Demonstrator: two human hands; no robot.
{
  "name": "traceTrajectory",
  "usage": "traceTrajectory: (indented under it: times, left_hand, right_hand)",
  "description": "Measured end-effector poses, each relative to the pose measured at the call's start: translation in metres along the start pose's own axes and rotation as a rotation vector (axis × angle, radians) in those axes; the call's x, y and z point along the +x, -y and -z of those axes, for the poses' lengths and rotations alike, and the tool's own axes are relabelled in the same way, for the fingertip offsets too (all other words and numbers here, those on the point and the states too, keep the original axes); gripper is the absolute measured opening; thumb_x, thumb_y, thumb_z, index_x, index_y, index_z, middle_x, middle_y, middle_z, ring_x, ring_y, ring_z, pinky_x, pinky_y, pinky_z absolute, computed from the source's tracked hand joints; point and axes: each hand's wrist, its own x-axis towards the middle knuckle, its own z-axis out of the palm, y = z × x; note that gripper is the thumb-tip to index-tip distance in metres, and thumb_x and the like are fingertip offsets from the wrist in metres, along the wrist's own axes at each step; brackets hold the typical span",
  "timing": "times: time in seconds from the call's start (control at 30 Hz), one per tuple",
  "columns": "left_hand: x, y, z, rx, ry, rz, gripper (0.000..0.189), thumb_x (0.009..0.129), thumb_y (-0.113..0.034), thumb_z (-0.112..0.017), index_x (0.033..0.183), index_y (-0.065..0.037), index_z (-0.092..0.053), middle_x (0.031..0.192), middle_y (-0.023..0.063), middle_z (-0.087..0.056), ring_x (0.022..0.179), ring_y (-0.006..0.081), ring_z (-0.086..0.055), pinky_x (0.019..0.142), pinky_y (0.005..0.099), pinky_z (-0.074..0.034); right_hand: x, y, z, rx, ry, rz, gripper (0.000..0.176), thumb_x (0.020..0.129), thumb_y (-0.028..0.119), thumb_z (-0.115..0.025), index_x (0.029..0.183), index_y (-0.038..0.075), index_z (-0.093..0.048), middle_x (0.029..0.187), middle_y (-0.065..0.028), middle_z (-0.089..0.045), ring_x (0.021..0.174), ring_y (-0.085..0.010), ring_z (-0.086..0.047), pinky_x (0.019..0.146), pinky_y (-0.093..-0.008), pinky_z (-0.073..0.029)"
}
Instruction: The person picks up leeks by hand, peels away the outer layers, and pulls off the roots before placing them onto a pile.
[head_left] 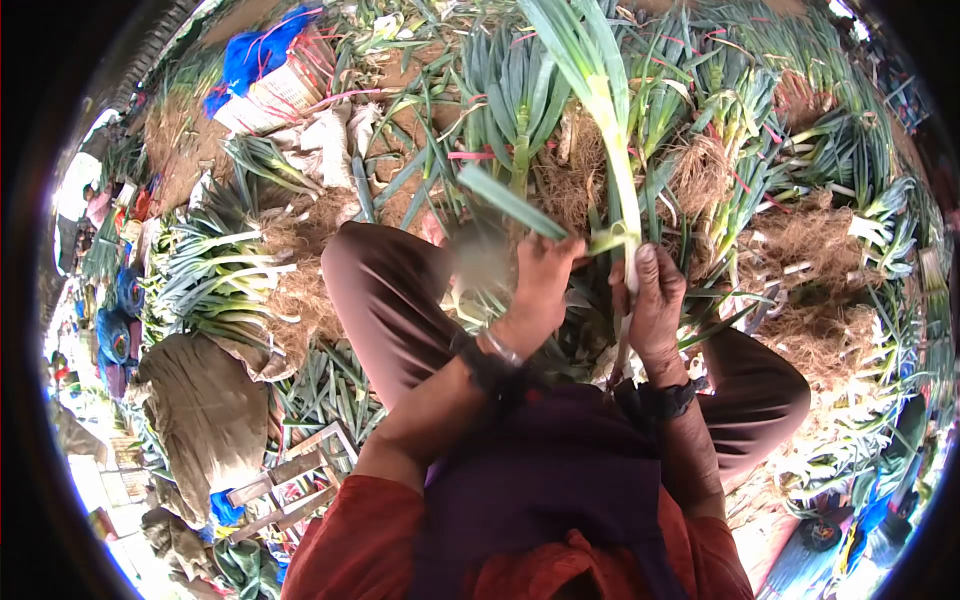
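A long leek (pixel 622 180) stands upright in front of me, its green leaves spread at the top and its white stalk below. My right hand (pixel 655 290) is wrapped round the lower white stalk. Just left of the stalk, my left hand (pixel 545 282) is closed on a green leaf (pixel 512 205) that angles up to the left and joins the stalk near a peeled-back part. Behind the hands are bundled leeks (pixel 515 110) with brown roots (pixel 575 165). Both wrists wear dark bands.
Piles of leeks (pixel 220 265) lie at the left, more with roots (pixel 810 250) at the right. A basket (pixel 285 95) with blue cloth is at the upper left. A brown sack (pixel 200 400) and a wooden frame (pixel 300 465) are at the lower left.
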Motion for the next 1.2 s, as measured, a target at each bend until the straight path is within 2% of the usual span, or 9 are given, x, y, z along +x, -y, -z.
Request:
traceTrajectory:
  times: [0.13, 0.27, 0.37, 0.4, 0.53, 0.73, 0.9, 1.03, 1.2]
  left_hand:
    - [-0.027, 0.031, 0.026, 0.061, 0.158, 0.268, 0.010, 0.088, -0.014, -0.064, 0.085, -0.005, -0.062, 0.081, 0.0044, -0.065, 0.074, 0.0147, -0.066, 0.069, 0.0297, -0.054]
    - [-0.018, 0.008, 0.043, 0.867, 0.686, 0.137, 0.031, 0.094, -0.004, -0.049, 0.124, -0.004, -0.057, 0.097, 0.0095, -0.066, 0.095, 0.0197, -0.064, 0.087, 0.0326, -0.051]
    - [0.022, -0.019, 0.033, 1.107, 0.473, -0.265, 0.039, 0.097, -0.033, -0.057, 0.106, 0.004, -0.064, 0.093, 0.0101, -0.069, 0.084, 0.0112, -0.063, 0.073, 0.0251, -0.051]
    - [0.023, -0.038, 0.011, 0.817, 0.324, -0.428, 0.041, 0.098, -0.033, -0.056, 0.112, 0.005, -0.061, 0.100, 0.0122, -0.069, 0.090, 0.0125, -0.064, 0.078, 0.0252, -0.052]
    - [0.049, -0.045, -0.039, 0.051, 0.300, -0.082, 0.050, 0.093, -0.049, -0.057, 0.106, -0.001, -0.059, 0.084, 0.0079, -0.061, 0.073, 0.0178, -0.060, 0.066, 0.0296, -0.052]
    - [0.064, -0.073, -0.020, -0.580, 0.478, 0.304, 0.051, 0.100, -0.051, -0.036, 0.095, -0.006, -0.057, 0.058, -0.0077, -0.034, 0.045, 0.0041, -0.030, 0.040, 0.0198, -0.029]
    - [0.083, -0.100, 0.002, -0.441, 0.308, -0.019, 0.047, 0.097, -0.047, -0.047, 0.098, -0.002, -0.060, 0.058, -0.0054, -0.043, 0.044, 0.0033, -0.035, 0.038, 0.0188, -0.035]
    - [0.108, -0.126, 0.028, -0.502, 0.507, -0.198, 0.039, 0.099, -0.043, -0.048, 0.103, -0.006, -0.061, 0.065, -0.0036, -0.048, 0.053, 0.0057, -0.038, 0.049, 0.0198, -0.036]
    - [0.110, -0.132, 0.044, -0.434, 0.378, -0.349, 0.034, 0.100, -0.040, -0.049, 0.118, -0.012, -0.056, 0.069, 0.0002, -0.051, 0.060, 0.0096, -0.043, 0.060, 0.0261, -0.038]
  right_hand:
    - [0.019, -0.002, 0.009, -0.046, -0.093, 0.098, 0.034, 0.097, 0.035, -0.056, 0.104, 0.004, -0.066, 0.062, 0.0050, -0.049, 0.049, -0.0031, -0.040, 0.043, -0.0206, -0.031]
    - [0.025, -0.009, 0.017, -0.127, -0.112, 0.250, 0.018, 0.094, 0.016, -0.063, 0.106, 0.003, -0.066, 0.064, 0.0061, -0.050, 0.050, -0.0029, -0.041, 0.044, -0.0203, -0.032]
    - [0.023, -0.017, 0.017, -0.266, -0.099, 0.320, 0.016, 0.090, 0.004, -0.062, 0.105, 0.006, -0.065, 0.067, 0.0059, -0.050, 0.051, -0.0027, -0.041, 0.045, -0.0199, -0.033]
    - [0.020, -0.018, 0.013, -0.313, -0.091, 0.341, 0.019, 0.088, 0.000, -0.060, 0.106, 0.007, -0.065, 0.070, 0.0054, -0.052, 0.052, -0.0027, -0.042, 0.046, -0.0199, -0.033]
    - [0.011, -0.025, -0.019, -0.577, 0.038, 0.514, 0.029, 0.083, -0.009, -0.052, 0.107, 0.007, -0.060, 0.075, 0.0021, -0.056, 0.055, -0.0058, -0.045, 0.050, -0.0215, -0.037]
    - [0.001, 0.004, -0.009, 0.324, 0.560, -0.260, 0.027, 0.096, 0.029, -0.058, 0.105, 0.003, -0.057, 0.079, -0.0059, -0.063, 0.064, -0.0148, -0.064, 0.062, -0.0262, -0.054]
    - [-0.023, -0.070, 0.027, -0.261, 0.471, 0.022, 0.034, 0.097, 0.031, -0.058, 0.079, 0.002, -0.061, 0.067, 0.0021, -0.055, 0.063, -0.0056, -0.055, 0.056, -0.0244, -0.045]
    - [-0.036, -0.187, 0.125, -1.274, 0.683, 0.369, 0.019, 0.087, 0.020, -0.064, 0.096, 0.004, -0.067, 0.080, -0.0127, -0.069, 0.065, -0.0314, -0.066, 0.059, -0.0370, -0.051]
    - [0.004, -0.120, 0.081, -1.039, 0.355, 0.114, 0.020, 0.093, 0.014, -0.059, 0.108, 0.004, -0.065, 0.085, -0.0086, -0.069, 0.058, -0.0153, -0.062, 0.050, -0.0292, -0.048]
